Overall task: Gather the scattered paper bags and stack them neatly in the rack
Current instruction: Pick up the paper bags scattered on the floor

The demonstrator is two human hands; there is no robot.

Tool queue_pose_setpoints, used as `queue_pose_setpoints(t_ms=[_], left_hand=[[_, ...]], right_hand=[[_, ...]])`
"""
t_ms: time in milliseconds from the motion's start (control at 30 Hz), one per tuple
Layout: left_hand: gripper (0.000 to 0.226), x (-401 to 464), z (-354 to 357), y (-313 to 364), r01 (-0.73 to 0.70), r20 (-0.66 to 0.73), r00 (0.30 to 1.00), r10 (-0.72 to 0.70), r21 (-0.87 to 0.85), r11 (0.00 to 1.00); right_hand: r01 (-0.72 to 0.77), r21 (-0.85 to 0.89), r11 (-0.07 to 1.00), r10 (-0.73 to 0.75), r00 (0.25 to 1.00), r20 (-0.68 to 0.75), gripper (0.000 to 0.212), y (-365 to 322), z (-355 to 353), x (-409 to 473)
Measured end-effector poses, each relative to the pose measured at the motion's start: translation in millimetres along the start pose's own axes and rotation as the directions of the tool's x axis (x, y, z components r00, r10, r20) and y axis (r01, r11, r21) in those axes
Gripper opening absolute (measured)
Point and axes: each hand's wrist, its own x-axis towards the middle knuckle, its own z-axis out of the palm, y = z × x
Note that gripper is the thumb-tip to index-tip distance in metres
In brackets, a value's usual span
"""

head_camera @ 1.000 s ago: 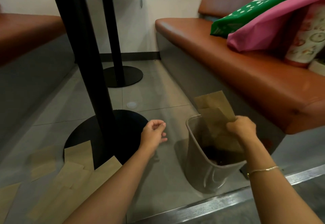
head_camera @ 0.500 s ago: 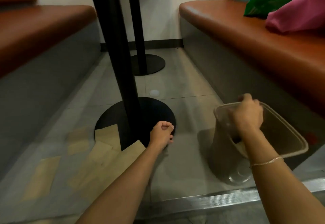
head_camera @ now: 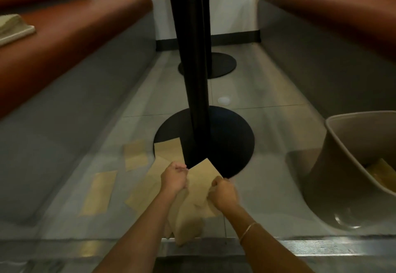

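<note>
— Where are the hands?

— Both are low, near six o'clock. The left hand (head_camera: 174,177) and the right hand (head_camera: 222,190) are close together over the floor (head_camera: 267,165). Each one holds the same brown paper bag (head_camera: 203,178).

— Are the fingers curled?

— Yes. The left fingers (head_camera: 181,166) are curled tight at the bag's left edge. The right fingers (head_camera: 216,181) pinch its right edge. The picture is a bit blurry there, so I think both grip it, but I can't see each fingertip. The right wrist has a thin bracelet (head_camera: 247,231).

— Where is that bag?

— Just in front of the round black base (head_camera: 225,139) of the table pole (head_camera: 192,58). One corner sticks up over the base. The bottom of the bag hangs down toward the metal strip (head_camera: 321,247) at six o'clock.

— Are there more bags?

— Yes, flat on the floor toward eight and nine o'clock. One lies partly on the base (head_camera: 169,150). One pale one (head_camera: 136,154) is just left of it. Another (head_camera: 99,193) lies nearer the left bench (head_camera: 75,28). One more (head_camera: 147,187) is under the left wrist.

— And the rack?

— It looks like a grey bin (head_camera: 334,165) at three o'clock, leaning. It stands well apart from the hands. Some brown paper (head_camera: 381,169) is inside it.

— Anything else?

— A second black base (head_camera: 220,64) at twelve o'clock, a right bench (head_camera: 332,4), and a pale folded thing (head_camera: 12,28) on the left bench.
</note>
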Motion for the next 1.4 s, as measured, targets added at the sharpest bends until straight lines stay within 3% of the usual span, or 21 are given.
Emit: queue_pose_setpoints(t_ms=[133,333,567,633,700,800,900,1000,1067,1167,1233,1333,1400], left_hand=[[0.007,8,-19,-23,0.010,-0.011,1.000,-0.010,0.030,1.000],[0.019,19,-43,-54,0.035,-0.009,0.999,-0.034,0.063,0.997],[0.021,22,-53,-66,0.035,0.005,0.999,-0.036,0.105,0.994],[0.015,22,-52,-66,0.015,0.017,1.000,-0.018,0.143,0.990],[0.014,21,-50,-62,-0.037,0.025,0.999,0.031,0.254,0.967],[0.037,22,-51,-50,-0.165,0.008,0.984,0.175,0.381,0.910],[0.062,19,-53,-26,-0.329,-0.006,0.928,0.373,0.460,0.825],[0.083,19,-54,-7,-0.451,0.019,0.857,0.515,0.510,0.732],[0.089,23,-56,-2,-0.485,0.069,0.838,0.541,0.549,0.681],[0.072,32,-56,-6,-0.412,0.097,0.900,0.424,0.502,0.760],[0.052,34,-58,-12,-0.308,0.070,0.947,0.312,0.459,0.833],[0.044,31,-69,-25,-0.203,-0.022,0.974,0.226,0.359,0.911],[0.035,33,-80,-31,-0.153,-0.113,0.974,0.196,0.304,0.940]], right_hand=[[0.018,-0.068,0.998,-0.018,1.000,0.006,0.048,-5,41,17],[-0.179,0.212,0.961,0.190,0.981,-0.033,0.074,-15,67,31],[-0.270,0.553,0.788,0.360,0.931,-0.060,0.065,-18,79,35],[-0.217,0.587,0.780,0.331,0.939,-0.093,0.050,-25,71,36],[-0.093,0.531,0.842,0.250,0.940,-0.232,0.031,-34,56,39],[0.100,0.430,0.897,0.118,0.883,-0.454,0.021,-52,23,43],[0.294,0.355,0.887,-0.074,0.851,-0.519,0.020,-67,-7,42],[0.419,0.287,0.861,-0.272,0.857,-0.437,0.018,-76,-30,36],[0.460,0.330,0.824,-0.361,0.876,-0.320,0.015,-84,-38,31],[0.422,0.486,0.766,-0.396,0.904,-0.160,0.009,-91,-39,25],[0.383,0.502,0.776,-0.356,0.922,-0.152,0.011,-89,-29,27],[0.228,0.276,0.934,-0.194,0.970,-0.146,0.051,-70,10,32],[0.103,0.103,0.989,-0.100,0.994,-0.035,0.074,-55,48,26]])
